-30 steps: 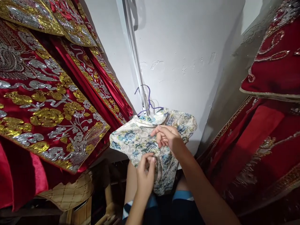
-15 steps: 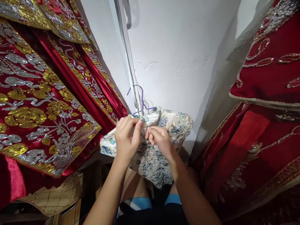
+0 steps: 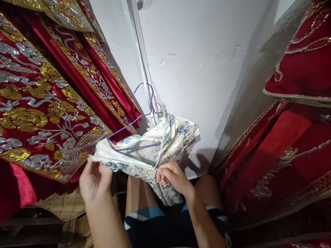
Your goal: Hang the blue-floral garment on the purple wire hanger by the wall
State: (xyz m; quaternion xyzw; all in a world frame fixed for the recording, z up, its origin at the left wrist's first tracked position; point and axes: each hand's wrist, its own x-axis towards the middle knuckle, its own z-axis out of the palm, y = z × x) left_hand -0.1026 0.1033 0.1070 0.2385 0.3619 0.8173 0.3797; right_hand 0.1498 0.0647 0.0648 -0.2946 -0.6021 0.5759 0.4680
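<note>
A white garment with a blue and yellow floral print hangs partly on a purple wire hanger in front of me. Its left front is pulled outward, so the neck gapes and the hanger's lower bar shows inside. My left hand is closed on the garment's edge near the left shoulder. At the middle of the front, my right hand pinches the garment where the neck opening ends. The fingertips of both hands are partly hidden by cloth or by the hand itself.
Red garments with gold and silver sequins hang on the left. More dark red beaded garments hang on the right. A white wall with a metal strip stands behind. A quilted beige item lies at lower left.
My left hand has moved left and toward me, drawing the garment's left side out and opening the neck. My right hand, still gripping, has moved lower. More of the hanger now shows.
</note>
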